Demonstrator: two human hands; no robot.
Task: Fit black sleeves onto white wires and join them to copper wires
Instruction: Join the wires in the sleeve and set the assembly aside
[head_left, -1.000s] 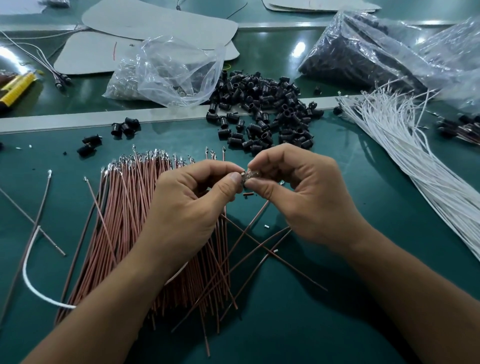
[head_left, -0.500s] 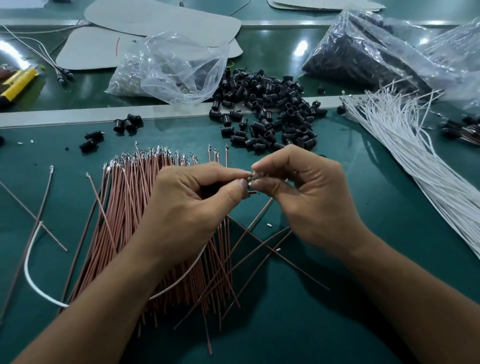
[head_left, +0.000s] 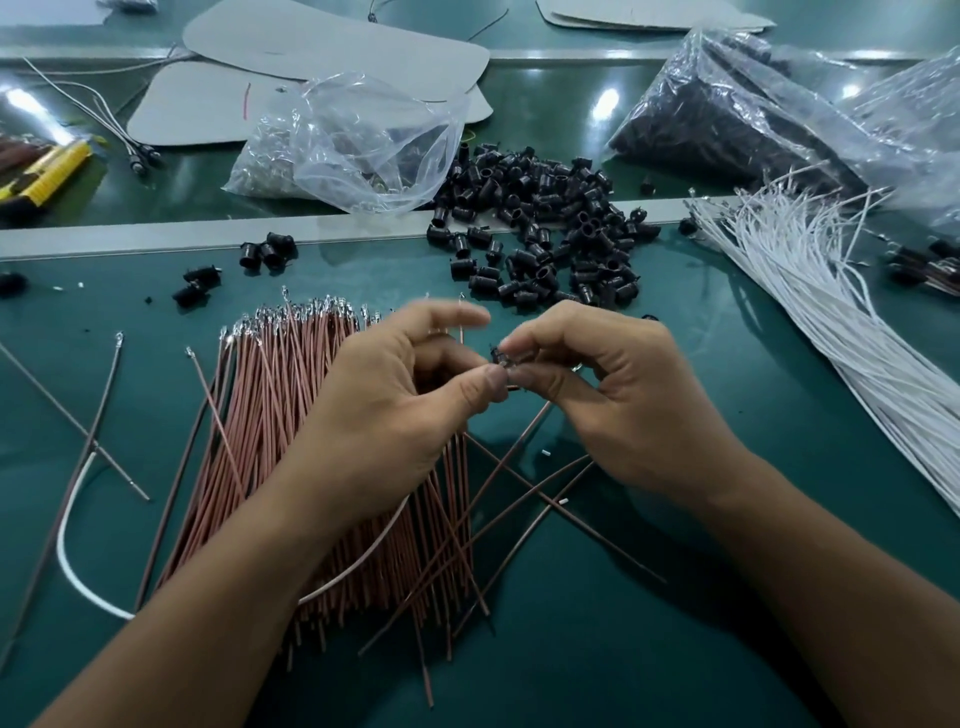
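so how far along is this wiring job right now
Early. A few sleeved pieces lie at the right edge, apparently done. In hand: the right hand pinches a black sleeve while the left hand holds a white wire to it. Left to do: a thick copper wire bundle, the white wire bundle and the sleeve pile.

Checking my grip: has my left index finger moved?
Yes. The index finger lifted off the thumb, toward the sleeve pile; the left hand stays over the copper bundle.
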